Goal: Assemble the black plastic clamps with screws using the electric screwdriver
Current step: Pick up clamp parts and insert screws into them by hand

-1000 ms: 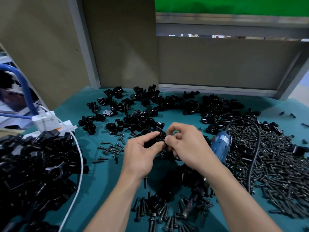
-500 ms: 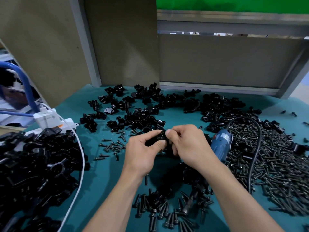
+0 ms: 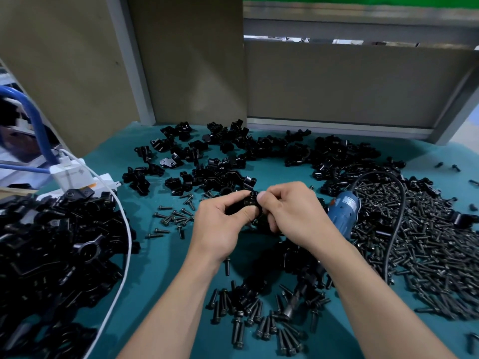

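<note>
Nearest, under the forearms: short black screws [image 3: 259, 320] strewn on the teal bench [image 3: 155, 268]. Above them, raised off the bench, left hand [image 3: 220, 229] curled around a black plastic clamp [image 3: 246, 203], thumb and fingers gripping it. Right hand [image 3: 293, 216] meeting it from the other side, thumb and forefinger pinching the top of the same clamp. Just right of the right hand, lying on the bench: blue electric screwdriver [image 3: 342, 211], with black cord [image 3: 399, 216] looping over a broad heap of screws [image 3: 427, 242] farther right. Well left of the left hand: big pile of black parts [image 3: 51, 255], crossed by a white cable [image 3: 121, 255]. Beyond the hands: loose clamp pieces [image 3: 233, 156] spread across the bench, then brown panels [image 3: 350, 81].
</note>
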`<state>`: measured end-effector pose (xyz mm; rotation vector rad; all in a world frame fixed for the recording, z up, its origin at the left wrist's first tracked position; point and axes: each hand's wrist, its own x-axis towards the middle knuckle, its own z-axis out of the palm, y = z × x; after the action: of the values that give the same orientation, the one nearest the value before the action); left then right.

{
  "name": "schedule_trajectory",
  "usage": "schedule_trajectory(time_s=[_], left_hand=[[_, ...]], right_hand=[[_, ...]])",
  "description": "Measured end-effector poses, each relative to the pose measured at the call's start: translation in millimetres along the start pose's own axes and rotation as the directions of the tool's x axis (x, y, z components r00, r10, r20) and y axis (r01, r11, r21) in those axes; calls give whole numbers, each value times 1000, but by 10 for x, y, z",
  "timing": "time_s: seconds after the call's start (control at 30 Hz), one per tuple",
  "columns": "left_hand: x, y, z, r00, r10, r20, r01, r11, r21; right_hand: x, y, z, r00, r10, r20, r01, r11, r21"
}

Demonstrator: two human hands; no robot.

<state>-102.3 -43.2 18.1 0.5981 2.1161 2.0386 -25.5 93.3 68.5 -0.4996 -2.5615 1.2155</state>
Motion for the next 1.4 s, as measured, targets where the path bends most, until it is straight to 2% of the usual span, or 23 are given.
schedule_trajectory(time_s=[0.07,0.17,0.23,0.4,0.47,0.5,0.57,0.63,0.67,0.7,0.77,0.9,1.0,1.2,1.3,1.4], left_hand=[[-3,6,3,1000,-1,-9,1,1000,17],[-14,15,19,1000,-23,-7,24,1000,17],[-15,18,20,999,-40,8,39,999,3],[-16,36,-5,996,-83,6,84,996,-44],[-9,66,-12,993,-112,43,117,985,-124],[-6,86,-28,988,-142,64,152,965,-215],[17,132,-100,965,-246,93,260,840,-477],[57,155,-197,910,-399,112,353,604,-714],[74,151,-240,880,-460,121,369,500,-783],[83,149,-271,855,-502,128,379,438,-815],[81,150,-294,828,-545,134,403,412,-817],[88,153,-290,815,-558,155,434,412,-801],[83,149,-291,832,-518,199,458,441,-772],[70,138,-254,851,-449,274,502,536,-679],[57,150,-265,862,-401,310,501,586,-637],[48,149,-262,867,-357,348,498,603,-623]], right_hand=[[-8,3,7,1000,10,2,-10,1000,-10],[-19,8,6,1000,-6,-14,7,997,77],[-13,21,32,999,-21,-49,23,999,39],[-36,22,78,1000,-4,-30,7,995,95],[-38,24,99,997,-12,-82,18,998,68],[-48,15,112,996,-2,-91,7,998,55],[-79,-31,151,999,7,-35,-9,999,-54],[-135,-81,258,991,-4,134,36,972,-231],[-176,-116,335,976,3,217,65,951,-304],[-218,-147,415,963,12,271,94,923,-374],[-277,-185,555,951,3,309,153,864,-480],[-296,-219,618,945,13,326,165,842,-513],[-274,-220,535,961,-2,275,134,878,-460],[-105,-128,183,998,-22,59,36,968,-248],[-63,-88,51,1000,-21,5,22,999,-37],[-40,-74,-16,999,-17,-31,25,967,253]])
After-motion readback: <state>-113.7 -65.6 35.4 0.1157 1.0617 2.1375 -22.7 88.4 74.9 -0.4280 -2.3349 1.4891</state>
